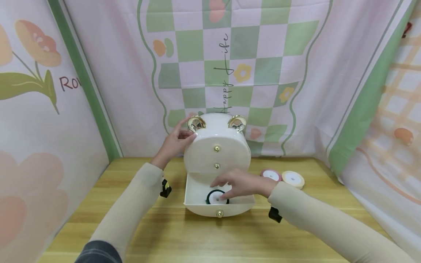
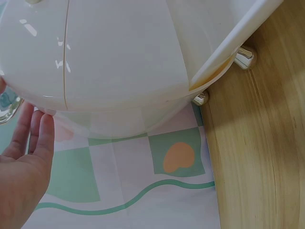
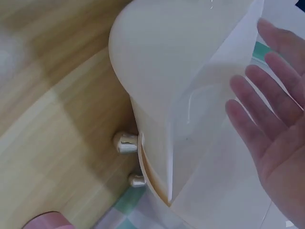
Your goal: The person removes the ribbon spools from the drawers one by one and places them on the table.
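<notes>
A white bear-shaped drawer box [image 1: 200,155] with gold ears stands at the middle of the table, its bottom drawer [image 1: 236,209] pulled out. Inside the drawer lies a dark green ribbon spool [image 1: 213,198] with a white centre. My right hand [image 1: 245,183] hovers over the drawer, its thumb overlapping the spool in the head view. Its fingers [image 3: 259,100] spread apart in the right wrist view, and nothing is held. My left hand [image 1: 174,142] rests on the box's upper left side by the gold ear [image 1: 196,124], its extended fingertips against the shell in the left wrist view.
Right of the box, a pink ribbon spool [image 1: 271,175] and a cream ribbon spool [image 1: 293,179] lie side by side on the wooden table [image 1: 148,233]. A patterned cloth [image 1: 243,44] hangs close behind the box. Gold feet [image 3: 126,143] lift the box off the tabletop.
</notes>
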Available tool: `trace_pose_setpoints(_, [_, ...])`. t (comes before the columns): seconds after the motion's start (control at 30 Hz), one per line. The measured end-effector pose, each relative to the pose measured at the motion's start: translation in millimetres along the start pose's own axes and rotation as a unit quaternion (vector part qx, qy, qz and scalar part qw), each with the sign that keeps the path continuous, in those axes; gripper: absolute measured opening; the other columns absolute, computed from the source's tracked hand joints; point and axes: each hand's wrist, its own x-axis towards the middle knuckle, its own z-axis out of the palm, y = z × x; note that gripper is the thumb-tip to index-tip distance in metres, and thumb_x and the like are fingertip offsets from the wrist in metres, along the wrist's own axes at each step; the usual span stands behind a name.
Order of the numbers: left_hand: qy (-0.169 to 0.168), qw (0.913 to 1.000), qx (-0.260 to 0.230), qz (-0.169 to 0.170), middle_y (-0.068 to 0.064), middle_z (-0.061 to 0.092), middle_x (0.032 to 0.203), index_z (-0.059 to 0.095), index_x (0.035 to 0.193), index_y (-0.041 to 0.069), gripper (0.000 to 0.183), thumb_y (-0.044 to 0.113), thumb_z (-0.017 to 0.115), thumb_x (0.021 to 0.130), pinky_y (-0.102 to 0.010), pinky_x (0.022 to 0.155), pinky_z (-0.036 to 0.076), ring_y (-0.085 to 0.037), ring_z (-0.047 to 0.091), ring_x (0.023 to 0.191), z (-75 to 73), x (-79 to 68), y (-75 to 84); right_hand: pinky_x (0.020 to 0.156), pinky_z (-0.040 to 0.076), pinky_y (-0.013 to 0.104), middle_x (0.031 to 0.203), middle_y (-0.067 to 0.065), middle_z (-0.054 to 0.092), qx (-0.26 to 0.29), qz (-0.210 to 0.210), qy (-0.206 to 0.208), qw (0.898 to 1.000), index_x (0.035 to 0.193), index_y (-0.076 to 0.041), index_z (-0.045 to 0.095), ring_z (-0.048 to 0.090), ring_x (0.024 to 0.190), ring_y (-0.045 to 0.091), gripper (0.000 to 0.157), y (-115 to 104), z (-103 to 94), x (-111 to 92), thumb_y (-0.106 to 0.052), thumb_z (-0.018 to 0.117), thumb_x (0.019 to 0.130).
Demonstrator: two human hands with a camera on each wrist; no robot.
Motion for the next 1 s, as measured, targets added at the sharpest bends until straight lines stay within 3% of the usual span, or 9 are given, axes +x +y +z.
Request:
trace_pose_setpoints(0.3, [-0.001, 1.0000, 0.000, 0.005, -0.005, 0.063, 0.121, 0.031, 0.150, 0.056, 0.068, 0.040, 0.069, 0.096, -0.044, 0.096, 0.049, -0.024, 0.058, 0.112, -1.1, -0.5, -2.2, 0.089, 0.054, 0.034, 0.119, 0.004, 0.071, 0.003, 0.034, -0.071, 0.997, 0.122, -0.007, 0.071, 0.069, 0.102, 0.026, 0.044, 15, 0.3, 16, -0.023, 0.084, 0.083])
trace_pose_setpoints(0.7, [0.000, 1.0000, 0.007, 0.005, -0.005, 0.063, 0.121, 0.030, 0.150, 0.056, 0.068, 0.041, 0.068, 0.096, -0.044, 0.097, 0.049, -0.023, 0.058, 0.112, -1.5, -0.5, -2.2, 0.091, 0.050, 0.025, 0.120, -0.001, 0.071, 0.001, 0.091, -0.155, 0.984, 0.123, -0.017, 0.073, 0.068, 0.104, 0.018, 0.050, 23, 4.3, 30, -0.024, 0.089, 0.076])
trace_pose_setpoints(1.0, [0.002, 1.0000, 0.001, 0.005, -0.004, 0.063, 0.121, 0.031, 0.149, 0.056, 0.068, 0.041, 0.069, 0.095, -0.043, 0.097, 0.049, -0.023, 0.058, 0.113, 0.2, 0.5, -1.9, 0.094, 0.047, 0.027, 0.127, -0.013, 0.065, -0.052, 0.135, -0.196, 0.970, 0.132, -0.031, 0.068, 0.062, 0.111, 0.011, 0.059, 23, 10.2, 34, -0.024, 0.087, 0.076])
